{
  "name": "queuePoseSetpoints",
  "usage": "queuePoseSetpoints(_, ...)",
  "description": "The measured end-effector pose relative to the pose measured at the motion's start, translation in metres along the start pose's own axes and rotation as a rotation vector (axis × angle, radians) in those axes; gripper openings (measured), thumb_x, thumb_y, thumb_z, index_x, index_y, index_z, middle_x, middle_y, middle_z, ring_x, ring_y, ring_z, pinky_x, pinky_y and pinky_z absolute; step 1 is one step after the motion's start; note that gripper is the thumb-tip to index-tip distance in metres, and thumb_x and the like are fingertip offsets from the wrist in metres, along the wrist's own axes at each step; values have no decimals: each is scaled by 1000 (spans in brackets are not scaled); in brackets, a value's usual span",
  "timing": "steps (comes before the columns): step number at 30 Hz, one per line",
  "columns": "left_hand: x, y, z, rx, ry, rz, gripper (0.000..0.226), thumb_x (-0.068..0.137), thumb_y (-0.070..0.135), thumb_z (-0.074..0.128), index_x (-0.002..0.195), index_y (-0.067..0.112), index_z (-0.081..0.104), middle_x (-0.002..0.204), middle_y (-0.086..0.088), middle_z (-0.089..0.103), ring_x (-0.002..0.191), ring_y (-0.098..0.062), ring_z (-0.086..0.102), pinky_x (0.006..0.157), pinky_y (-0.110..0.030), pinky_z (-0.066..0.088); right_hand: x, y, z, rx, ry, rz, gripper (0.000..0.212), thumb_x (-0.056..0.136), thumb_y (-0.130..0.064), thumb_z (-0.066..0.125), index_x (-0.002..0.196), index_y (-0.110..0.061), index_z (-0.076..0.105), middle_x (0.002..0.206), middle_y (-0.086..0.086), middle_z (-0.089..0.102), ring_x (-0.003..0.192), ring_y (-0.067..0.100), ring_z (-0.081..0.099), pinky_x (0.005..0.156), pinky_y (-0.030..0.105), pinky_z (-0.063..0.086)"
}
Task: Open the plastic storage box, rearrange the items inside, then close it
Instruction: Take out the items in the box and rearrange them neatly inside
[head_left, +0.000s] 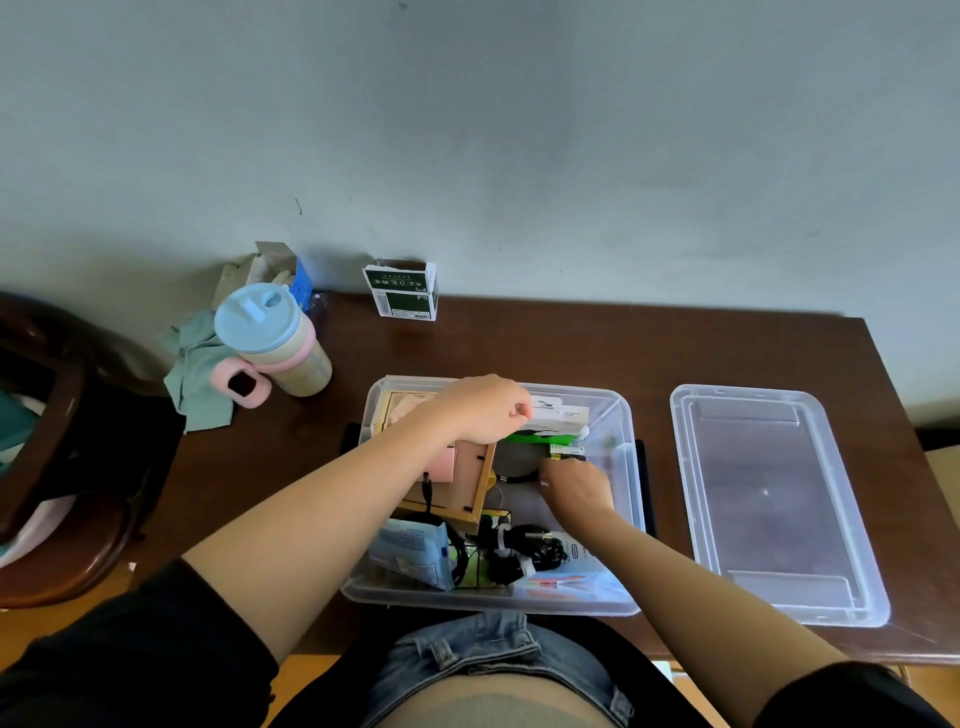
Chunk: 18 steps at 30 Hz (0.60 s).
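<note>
**Mid-rearrange, both hands in the box**

Clear storage box (623, 447) open at table edge, lid (779, 499) lying to its right. Left hand (480, 410) pinches white carton (558, 415) at far wall. Right hand (576, 486) curled near black cable (519, 478); can't tell if it's holding it. Risk: cable snags green pack (535, 439), drags it; tall carton could block lid.

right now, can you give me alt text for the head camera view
A person reaches both hands into an open clear plastic box of cables and small packages on a dark wooden table; the left hand holds a white carton and the right hand is lower inside. The lid lies right of the box.
</note>
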<state>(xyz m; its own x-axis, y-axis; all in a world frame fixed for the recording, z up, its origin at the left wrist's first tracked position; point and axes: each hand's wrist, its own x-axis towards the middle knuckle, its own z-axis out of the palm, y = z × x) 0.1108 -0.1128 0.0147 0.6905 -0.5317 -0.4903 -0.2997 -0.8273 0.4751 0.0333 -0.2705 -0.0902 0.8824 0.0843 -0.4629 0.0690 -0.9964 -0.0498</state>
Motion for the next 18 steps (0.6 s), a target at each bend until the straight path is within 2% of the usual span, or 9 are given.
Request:
queuePoseSetpoints(4,0,-2,2,3,3,-2,28,98,24,43,119,23,62,120,4,64,103,-17,60,80,-29,44,3,0,-3,-35,33,-18,22,87,1,45,102,-10,57,101,11,65,92,31,63,60,32,42)
queuePoseSetpoints(9,1,-3,3,-3,5,2,28,98,25,43,119,22,62,120,4,64,104,-16,60,81,-28,43,2,2,-1,11,41,-17,34,86,4,47,116,-12,48,104,9,64,89,28,63,58,32,43)
queuePoseSetpoints(13,2,-2,2,-12,-3,2,28,98,24,43,119,22,62,120,3,64,104,-17,60,84,-30,45,2,3,-5,178,29,33,29,87,-1,46,114,-11,49,102,9,66,89,30,63,61,32,45)
queuePoseSetpoints(18,2,-2,2,-14,-8,9,28,98,24,44,119,22,62,120,3,65,103,-16,60,84,-30,46,3,-1,-11,516,-77,45,42,84,-5,45,123,-17,55,112,7,66,97,26,60,74,34,51)
